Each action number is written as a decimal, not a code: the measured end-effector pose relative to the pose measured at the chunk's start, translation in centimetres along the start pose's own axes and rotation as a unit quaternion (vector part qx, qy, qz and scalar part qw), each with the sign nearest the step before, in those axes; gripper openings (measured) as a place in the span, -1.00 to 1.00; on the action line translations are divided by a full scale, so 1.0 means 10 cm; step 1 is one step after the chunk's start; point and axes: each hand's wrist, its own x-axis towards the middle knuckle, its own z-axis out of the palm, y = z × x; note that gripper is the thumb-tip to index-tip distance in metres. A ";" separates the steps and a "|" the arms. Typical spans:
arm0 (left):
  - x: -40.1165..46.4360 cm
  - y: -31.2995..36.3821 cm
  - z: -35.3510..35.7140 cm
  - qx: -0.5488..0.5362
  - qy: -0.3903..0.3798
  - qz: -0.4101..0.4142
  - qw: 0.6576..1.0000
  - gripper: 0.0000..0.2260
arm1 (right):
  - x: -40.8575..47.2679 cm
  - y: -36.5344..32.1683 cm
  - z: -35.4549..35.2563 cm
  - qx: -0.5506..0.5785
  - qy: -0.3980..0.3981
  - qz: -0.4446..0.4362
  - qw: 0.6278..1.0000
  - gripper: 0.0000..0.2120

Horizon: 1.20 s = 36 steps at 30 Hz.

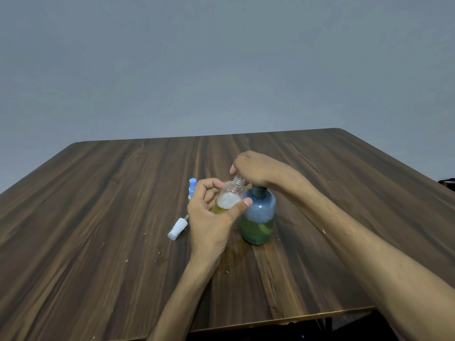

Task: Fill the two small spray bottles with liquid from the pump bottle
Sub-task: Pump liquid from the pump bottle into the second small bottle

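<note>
Clear bottle held tilted, open neck under the pump spout.

Left hand [211, 212] grips the uncapped clear bottle [229, 196] between thumb and curled fingers, long axis leaning up and right, its mouth just beside the pump bottle [258, 217]. Right hand [251, 168] rests on the pump head, fingers bent down over it; the spout itself is hidden. Second bottle, blue-capped [192, 187], stands behind the left hand; white sprayer [177, 228] lies on the table [98, 217].
</note>
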 end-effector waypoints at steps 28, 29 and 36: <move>-0.01 0.01 -0.01 -0.003 0.006 -0.003 1.000 -0.52 | 0.00 -0.02 -0.03 0.022 0.004 -0.005 1.000 -0.59; 0.00 0.01 -0.01 -0.003 0.007 0.000 1.000 -0.52 | 0.01 -0.01 -0.05 0.027 0.006 -0.005 1.000 -0.59; -0.01 0.01 0.00 -0.002 0.007 0.004 1.000 -0.53 | -0.01 -0.01 -0.05 0.039 -0.004 -0.001 0.999 -0.59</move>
